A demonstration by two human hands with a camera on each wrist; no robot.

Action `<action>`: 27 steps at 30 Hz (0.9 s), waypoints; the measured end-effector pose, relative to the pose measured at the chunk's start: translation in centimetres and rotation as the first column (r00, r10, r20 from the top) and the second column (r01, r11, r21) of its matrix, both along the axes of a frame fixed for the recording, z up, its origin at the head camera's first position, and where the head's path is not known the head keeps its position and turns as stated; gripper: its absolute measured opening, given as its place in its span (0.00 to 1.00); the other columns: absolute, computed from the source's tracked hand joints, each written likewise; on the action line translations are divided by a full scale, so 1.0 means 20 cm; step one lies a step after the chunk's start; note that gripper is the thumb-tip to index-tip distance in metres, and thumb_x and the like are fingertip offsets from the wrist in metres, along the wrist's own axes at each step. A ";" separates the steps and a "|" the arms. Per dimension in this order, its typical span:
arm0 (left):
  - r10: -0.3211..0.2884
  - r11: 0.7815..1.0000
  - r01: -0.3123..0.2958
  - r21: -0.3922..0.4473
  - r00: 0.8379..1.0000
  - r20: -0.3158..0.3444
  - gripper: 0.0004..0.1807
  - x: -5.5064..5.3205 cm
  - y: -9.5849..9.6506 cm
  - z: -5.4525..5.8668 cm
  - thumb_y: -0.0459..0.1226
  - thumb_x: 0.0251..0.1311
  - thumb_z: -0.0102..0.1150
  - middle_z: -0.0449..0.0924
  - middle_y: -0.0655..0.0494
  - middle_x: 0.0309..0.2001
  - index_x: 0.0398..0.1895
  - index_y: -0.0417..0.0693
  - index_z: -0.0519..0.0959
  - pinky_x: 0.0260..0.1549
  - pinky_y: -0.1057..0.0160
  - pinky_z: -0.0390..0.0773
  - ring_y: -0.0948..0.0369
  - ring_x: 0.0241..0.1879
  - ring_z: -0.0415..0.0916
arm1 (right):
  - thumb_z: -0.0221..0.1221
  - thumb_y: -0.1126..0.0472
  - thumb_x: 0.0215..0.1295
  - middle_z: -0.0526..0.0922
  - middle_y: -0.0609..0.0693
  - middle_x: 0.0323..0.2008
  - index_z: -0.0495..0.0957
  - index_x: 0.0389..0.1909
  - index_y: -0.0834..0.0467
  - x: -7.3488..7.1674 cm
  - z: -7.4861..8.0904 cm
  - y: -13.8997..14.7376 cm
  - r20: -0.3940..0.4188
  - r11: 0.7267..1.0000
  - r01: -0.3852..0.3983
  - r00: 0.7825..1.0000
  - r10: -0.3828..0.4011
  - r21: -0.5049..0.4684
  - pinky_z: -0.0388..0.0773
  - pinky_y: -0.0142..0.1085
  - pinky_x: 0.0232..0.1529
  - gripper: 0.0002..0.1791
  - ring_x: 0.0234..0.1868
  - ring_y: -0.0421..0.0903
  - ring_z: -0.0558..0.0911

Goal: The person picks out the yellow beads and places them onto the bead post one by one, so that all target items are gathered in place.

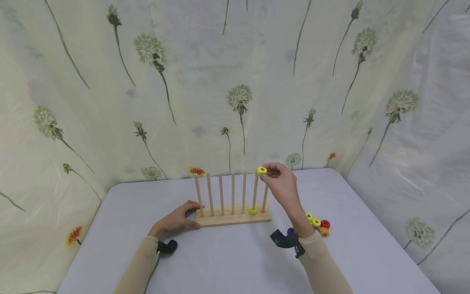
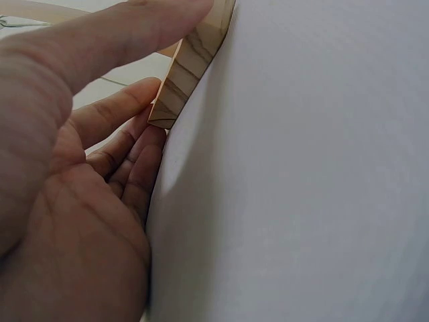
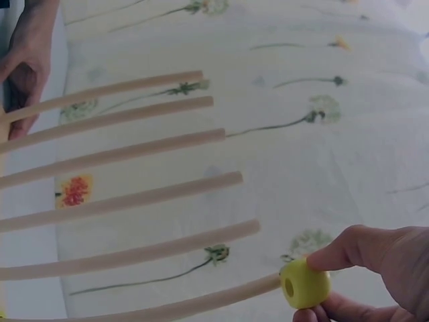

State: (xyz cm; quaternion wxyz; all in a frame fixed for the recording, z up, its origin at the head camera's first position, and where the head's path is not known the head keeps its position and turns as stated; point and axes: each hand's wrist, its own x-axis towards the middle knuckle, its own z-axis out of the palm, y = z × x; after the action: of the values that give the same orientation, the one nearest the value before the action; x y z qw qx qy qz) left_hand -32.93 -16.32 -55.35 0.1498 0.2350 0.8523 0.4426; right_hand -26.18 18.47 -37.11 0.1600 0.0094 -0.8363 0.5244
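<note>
A wooden peg stand [image 1: 235, 219] with several upright pegs is on the table. My left hand [image 1: 178, 218] grips its left end, thumb at the front and fingers behind; the left wrist view shows the end grain of the base [image 2: 184, 80] between them. High over the stand's right part, my right hand [image 1: 284, 185] pinches a yellow bead [image 3: 307, 284] between thumb and fingers. That bead is at the top of the second peg from the right; whether the tip is inside its hole I cannot tell. Another yellow bead [image 1: 253, 210] sits at this peg's foot.
Right of the stand, partly behind my right wrist, lie loose beads: yellow ones [image 1: 316, 223], a red bead [image 1: 324, 224], an orange bead [image 1: 324, 232] and a dark blue or purple bead [image 1: 291, 231]. A flower-patterned curtain [image 1: 205, 102] surrounds the white table [image 1: 220, 261].
</note>
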 end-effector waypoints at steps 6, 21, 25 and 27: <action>0.005 1.000 -0.005 -0.009 1.000 0.010 0.37 0.00 0.00 0.00 0.49 0.43 0.76 0.66 0.56 0.61 0.60 0.54 0.73 0.66 0.46 0.57 0.55 0.62 0.62 | 0.64 0.59 0.59 0.81 0.53 0.42 0.79 0.49 0.58 -0.01 0.02 -0.02 0.004 1.000 0.008 1.000 -0.009 0.030 0.77 0.33 0.44 0.17 0.43 0.46 0.79; -0.007 1.000 0.007 -0.021 1.000 0.004 0.37 0.01 0.00 0.00 0.49 0.46 0.74 0.66 0.55 0.61 0.61 0.52 0.73 0.65 0.47 0.58 0.56 0.62 0.62 | 0.62 0.59 0.59 0.80 0.55 0.42 0.80 0.49 0.60 -0.03 0.05 -0.04 0.008 0.996 0.014 1.000 -0.014 0.092 0.77 0.40 0.45 0.17 0.43 0.49 0.78; -0.004 1.000 0.004 -0.003 1.000 0.014 0.37 0.01 0.00 0.00 0.49 0.44 0.75 0.66 0.55 0.61 0.60 0.52 0.73 0.65 0.45 0.57 0.55 0.62 0.61 | 0.62 0.59 0.59 0.80 0.55 0.43 0.80 0.49 0.60 -0.04 0.06 -0.05 0.003 0.995 0.008 1.000 -0.008 0.104 0.77 0.41 0.46 0.17 0.44 0.50 0.79; -0.003 1.000 0.003 0.001 1.000 0.012 0.37 0.01 0.00 0.01 0.49 0.44 0.75 0.66 0.56 0.61 0.60 0.53 0.73 0.66 0.45 0.57 0.55 0.63 0.61 | 0.62 0.59 0.60 0.80 0.56 0.43 0.80 0.50 0.61 -0.04 0.07 -0.05 -0.002 0.994 -0.001 1.000 0.001 0.109 0.77 0.41 0.46 0.17 0.44 0.50 0.79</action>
State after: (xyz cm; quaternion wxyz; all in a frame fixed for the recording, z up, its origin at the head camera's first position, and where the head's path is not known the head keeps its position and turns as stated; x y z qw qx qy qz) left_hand -32.72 -16.31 -55.23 0.1555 0.2334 0.8509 0.4441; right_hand -27.01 17.51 -35.79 0.1597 0.0188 -0.8635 0.4780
